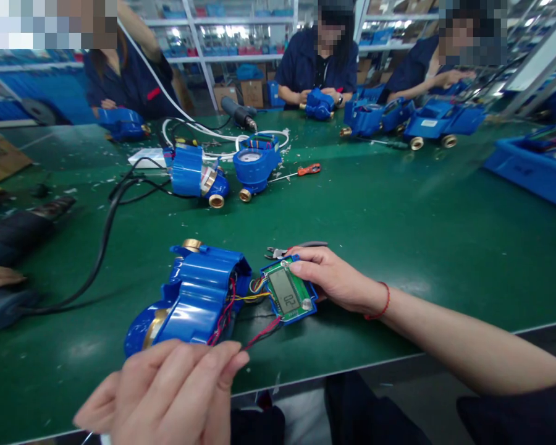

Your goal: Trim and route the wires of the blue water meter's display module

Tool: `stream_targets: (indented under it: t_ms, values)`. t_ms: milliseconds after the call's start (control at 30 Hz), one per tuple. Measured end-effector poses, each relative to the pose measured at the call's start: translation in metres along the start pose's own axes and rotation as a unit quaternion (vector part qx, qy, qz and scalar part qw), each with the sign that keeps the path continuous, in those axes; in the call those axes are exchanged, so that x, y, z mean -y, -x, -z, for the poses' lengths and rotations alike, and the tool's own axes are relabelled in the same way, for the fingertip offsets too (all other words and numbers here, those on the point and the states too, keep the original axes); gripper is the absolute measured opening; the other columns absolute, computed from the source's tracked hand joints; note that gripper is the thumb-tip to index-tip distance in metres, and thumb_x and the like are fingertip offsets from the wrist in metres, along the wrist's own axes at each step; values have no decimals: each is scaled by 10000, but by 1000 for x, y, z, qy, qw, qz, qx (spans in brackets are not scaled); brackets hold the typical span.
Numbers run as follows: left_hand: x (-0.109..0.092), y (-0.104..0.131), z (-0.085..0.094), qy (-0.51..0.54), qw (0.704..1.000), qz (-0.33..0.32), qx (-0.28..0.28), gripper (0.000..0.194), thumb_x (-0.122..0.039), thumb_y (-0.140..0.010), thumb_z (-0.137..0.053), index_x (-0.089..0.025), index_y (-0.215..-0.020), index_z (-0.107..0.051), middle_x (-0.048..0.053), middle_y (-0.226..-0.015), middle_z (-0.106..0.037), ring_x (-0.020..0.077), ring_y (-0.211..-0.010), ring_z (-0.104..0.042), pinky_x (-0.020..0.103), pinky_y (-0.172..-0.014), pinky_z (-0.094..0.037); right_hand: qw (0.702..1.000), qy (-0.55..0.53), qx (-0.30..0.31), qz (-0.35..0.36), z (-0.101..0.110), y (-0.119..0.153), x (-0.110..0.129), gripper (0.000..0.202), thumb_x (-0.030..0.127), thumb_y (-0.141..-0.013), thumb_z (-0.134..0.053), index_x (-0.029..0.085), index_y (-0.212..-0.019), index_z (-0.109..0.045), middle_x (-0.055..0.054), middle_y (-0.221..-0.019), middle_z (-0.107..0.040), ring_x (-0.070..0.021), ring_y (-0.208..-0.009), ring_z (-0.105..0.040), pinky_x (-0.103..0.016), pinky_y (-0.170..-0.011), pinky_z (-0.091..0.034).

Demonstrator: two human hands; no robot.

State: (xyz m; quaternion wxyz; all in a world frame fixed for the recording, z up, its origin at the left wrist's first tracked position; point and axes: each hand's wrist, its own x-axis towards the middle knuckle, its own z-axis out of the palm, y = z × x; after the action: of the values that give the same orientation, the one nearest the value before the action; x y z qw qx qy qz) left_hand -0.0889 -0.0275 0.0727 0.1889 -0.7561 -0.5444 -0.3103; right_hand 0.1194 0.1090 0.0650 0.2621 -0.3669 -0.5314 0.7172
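In my right hand (322,278) is a green circuit board (287,290) with a small display, gripped by its upper right edge, thumb on its face. My left hand (171,389), closer to the camera, pinches thin red and black wires (262,334) that run to the board's lower edge. Left of the board lies a blue water meter (199,296) on its side, its housing open toward the board. Yellow and other coloured wires (254,296) link the two. Behind my right fingers lie cutting pliers (278,252), partly hidden.
On the green table (398,247) stand two more blue meters (188,170), beside an orange-handled screwdriver (309,169). A power tool (18,232) with a black cable lies at left, near another person's hand (0,277). A blue bin (532,167) sits at right. Several people work opposite.
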Motion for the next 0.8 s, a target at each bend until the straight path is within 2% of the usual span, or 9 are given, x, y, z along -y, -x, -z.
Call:
stream_targets:
  t_ms: [67, 200, 333, 433, 500, 600, 700, 733, 800]
  values:
    - [6, -6, 2, 6, 1000, -8, -2, 148, -109, -863, -639, -250, -906, -632, 9, -720, -704, 238, -736, -525, 362, -677, -386, 1000, -2, 18, -23, 0, 0, 0, 535, 602, -679, -733, 137, -894, -579, 5, -719, -509, -81, -550, -486, -179, -428, -448]
    - [15, -22, 2, -16, 1000, 9, 4, 109, -154, -871, -633, -238, -940, -640, 61, -791, -697, 290, -816, -531, 433, -726, -416, 998, -16, 40, -49, 2, 0, 1, 547, 591, -681, -720, 134, -942, -571, 13, -692, -503, -62, -492, -436, -145, -364, -378]
    - [27, -30, -4, -37, 999, 24, 15, 109, -218, -896, -582, -285, -934, -659, 73, -919, -665, 303, -876, -540, 479, -735, -432, 995, -34, 62, -68, 3, -1, 0, 521, 597, -677, -724, 142, -839, -527, 46, -610, -440, -41, -439, -365, -116, -322, -291]
    - [31, -30, -8, -49, 997, 57, 21, 159, -286, -918, -528, -321, -926, -683, 85, -1092, -609, 340, -1007, -547, 533, -779, -426, 993, -43, 74, -75, 2, -1, -1, 535, 609, -655, -736, 158, -797, -488, 65, -581, -405, -36, -418, -336, -119, -315, -282]
    - [29, -29, -8, -44, 997, 62, 20, 160, -294, -919, -534, -326, -916, -690, 76, -1111, -617, 347, -1019, -561, 550, -807, -414, 993, -44, 77, -74, 1, 0, -2, 535, 611, -651, -733, 161, -792, -480, 65, -583, -411, -33, -418, -331, -118, -316, -277]
    - [23, -26, -4, 9, 997, 73, 0, 182, -253, -914, -574, -307, -1041, -691, 72, -1077, -653, 306, -950, -604, 499, -838, -421, 994, -37, 74, -70, 1, 0, -4, 505, 585, -661, -722, 156, -804, -497, 62, -586, -423, -31, -423, -330, -118, -328, -289]
    - [18, -13, 0, 86, 993, 71, -29, 364, -261, -881, -648, -280, -1244, -623, 58, -1065, -675, 245, -913, -624, 391, -847, -442, 996, -18, 59, -58, 1, 1, -6, 484, 572, -669, -710, 152, -819, -523, 64, -571, -422, -34, -427, -336, -122, -339, -315]
    - [15, -6, 0, 102, 992, 48, -48, 375, -265, -858, -682, -299, -1228, -630, 34, -1025, -687, 219, -870, -628, 358, -827, -448, 997, -9, 56, -54, 1, 1, -6, 485, 575, -669, -706, 149, -824, -534, 60, -571, -435, -35, -428, -340, -123, -338, -316]
    - [2, 11, 0, 122, 989, 13, -86, 260, -237, -822, -729, -341, -1056, -685, -25, -873, -697, 166, -736, -622, 304, -753, -453, 998, 10, 52, -46, 2, 2, -6, 506, 594, -668, -703, 141, -840, -557, 44, -589, -475, -37, -434, -354, -122, -335, -315]
